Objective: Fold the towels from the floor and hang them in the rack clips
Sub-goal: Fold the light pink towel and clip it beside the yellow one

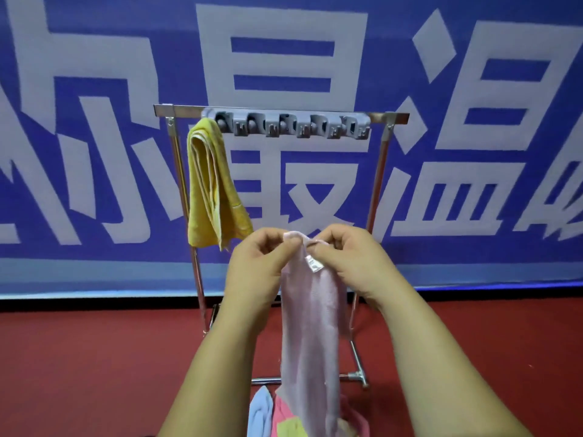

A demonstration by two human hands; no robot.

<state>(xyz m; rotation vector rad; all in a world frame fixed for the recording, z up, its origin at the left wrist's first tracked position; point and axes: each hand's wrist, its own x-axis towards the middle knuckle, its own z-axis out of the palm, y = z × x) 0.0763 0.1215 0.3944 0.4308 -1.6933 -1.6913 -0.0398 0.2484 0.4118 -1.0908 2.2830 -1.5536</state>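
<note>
Both hands' fingers [285, 247] pinching pale pink towel [310, 326] top, yellow towel [209, 184] in leftmost rack clip [220, 121]

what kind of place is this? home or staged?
Likely a staged indoor set, not a home: a big blue banner with white characters as backdrop, red floor, and a freestanding metal rack with a clip strip.

Indoor staged or sports-hall setting, not a home: dark red rubber-like floor [94, 357], large blue banner with white printed characters [473, 89], freestanding chrome metal rack [383, 159].
</note>
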